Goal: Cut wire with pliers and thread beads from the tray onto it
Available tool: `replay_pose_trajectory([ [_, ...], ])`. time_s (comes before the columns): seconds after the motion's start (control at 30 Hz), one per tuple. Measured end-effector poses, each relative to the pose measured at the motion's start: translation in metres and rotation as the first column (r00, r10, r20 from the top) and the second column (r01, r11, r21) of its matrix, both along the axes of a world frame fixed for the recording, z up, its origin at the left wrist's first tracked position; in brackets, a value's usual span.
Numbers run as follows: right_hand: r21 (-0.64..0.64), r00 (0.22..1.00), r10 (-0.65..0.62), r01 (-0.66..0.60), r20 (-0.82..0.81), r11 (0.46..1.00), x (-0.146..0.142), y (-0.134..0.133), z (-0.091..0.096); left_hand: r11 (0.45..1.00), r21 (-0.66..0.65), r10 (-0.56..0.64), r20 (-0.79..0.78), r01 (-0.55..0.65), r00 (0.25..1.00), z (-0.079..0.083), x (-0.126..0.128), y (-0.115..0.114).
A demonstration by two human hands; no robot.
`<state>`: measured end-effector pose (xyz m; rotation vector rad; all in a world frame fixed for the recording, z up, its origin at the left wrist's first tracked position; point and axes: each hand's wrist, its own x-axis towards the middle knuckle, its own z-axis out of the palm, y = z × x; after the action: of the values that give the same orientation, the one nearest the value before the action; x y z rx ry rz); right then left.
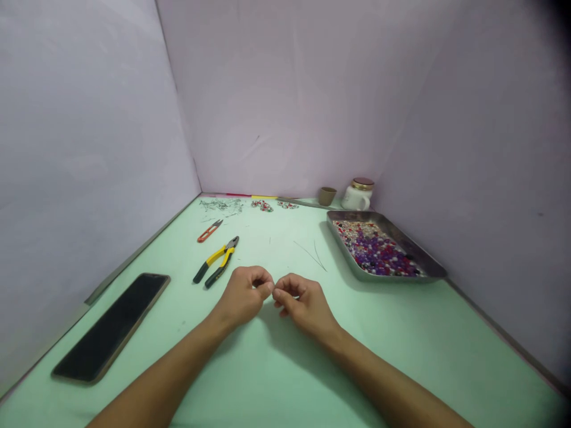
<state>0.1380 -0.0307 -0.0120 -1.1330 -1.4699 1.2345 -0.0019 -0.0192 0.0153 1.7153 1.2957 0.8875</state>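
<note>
Both hands meet above the middle of the pale green table, fingertips almost touching. My left hand (247,292) is closed in a pinch, thumb against forefinger. Opposite it, my right hand (306,303) is also pinched, its other fingers curled under. Whatever sits between the fingertips is too small or too hidden to name. Beyond the right hand lie thin wires (312,257) on the table. Pliers (218,261) with yellow and black handles rest just past the left hand, jaws pointing away. Orange thread snips (209,230) lie behind the pliers.
A metal tray (435,274) of purple, red and white beads stands at the right. A phone (113,327) lies at the left. Along the back are wire clippings (222,205), beaded pieces (262,205), a small brown cup (327,196) and a white lidded mug (357,195). Walls enclose three sides.
</note>
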Motion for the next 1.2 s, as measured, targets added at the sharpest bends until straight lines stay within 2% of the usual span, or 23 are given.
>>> replay_pose_trajectory([
  [0.13,-0.018,0.998,-0.043,0.043,-0.034,0.999,-0.001,0.0,0.001,0.992,-0.125,0.0,0.135,0.017,0.991,0.001,0.001,0.0],
  [0.23,-0.125,0.983,-0.117,0.1,-0.138,0.987,-0.002,0.004,0.002,0.991,-0.13,0.034,0.183,-0.01,0.983,0.005,0.003,-0.001],
  [0.33,-0.196,0.97,-0.143,0.104,-0.197,0.975,-0.001,0.006,0.003,0.991,-0.129,0.055,0.194,-0.03,0.979,0.006,0.006,-0.001],
  [0.4,-0.188,0.972,-0.139,0.103,-0.188,0.977,-0.001,0.006,0.003,0.99,-0.135,0.067,0.182,-0.043,0.981,0.005,0.006,-0.001],
  [0.5,-0.099,0.985,-0.14,0.13,-0.101,0.987,0.0,0.006,0.003,0.992,-0.117,0.055,0.156,-0.036,0.986,0.002,0.005,0.0],
  [0.63,-0.016,0.995,-0.093,0.093,-0.033,0.996,0.002,0.007,0.003,0.993,-0.117,0.023,0.17,-0.003,0.985,-0.003,0.002,0.002],
  [0.77,-0.047,0.999,-0.027,0.026,-0.019,0.999,0.005,0.009,0.007,0.998,-0.065,0.005,0.156,0.005,0.988,-0.003,0.001,0.004],
  [0.93,-0.12,0.988,0.068,-0.085,-0.138,0.989,0.006,0.01,0.009,0.998,-0.057,0.011,0.108,-0.005,0.994,-0.005,0.004,0.002],
  [1.03,-0.106,0.99,0.038,-0.052,-0.135,0.993,0.007,0.011,0.008,0.996,-0.093,0.021,0.126,-0.009,0.992,-0.007,0.005,0.003],
  [1.2,-0.083,0.998,-0.048,0.045,-0.03,0.996,0.007,0.011,0.009,0.991,-0.13,-0.004,0.094,0.016,0.996,-0.008,0.005,0.005],
])
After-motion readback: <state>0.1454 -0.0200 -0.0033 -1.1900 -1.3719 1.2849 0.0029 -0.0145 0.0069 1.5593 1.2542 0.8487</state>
